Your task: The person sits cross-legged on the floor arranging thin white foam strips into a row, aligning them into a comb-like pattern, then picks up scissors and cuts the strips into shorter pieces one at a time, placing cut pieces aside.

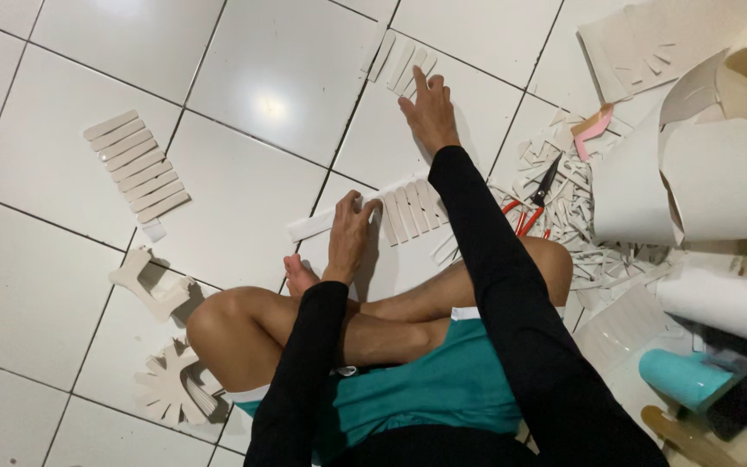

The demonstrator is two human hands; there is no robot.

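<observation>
On white floor tiles (244, 173), left hand (349, 232) grip pressing strip row (373, 214), right hand (430, 111) spread flat.

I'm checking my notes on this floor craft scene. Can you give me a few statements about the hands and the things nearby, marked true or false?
1. The left hand rests on a comb-like cut strip on the floor. True.
2. The right hand holds the scissors. False: the scissors lie on the scraps, untouched; the hand reaches toward a row of slats.
3. The scissors have red handles. True.
4. The floor is carpeted. False: it is glossy white tile.
5. A teal cup lies at lower right. True.
</observation>
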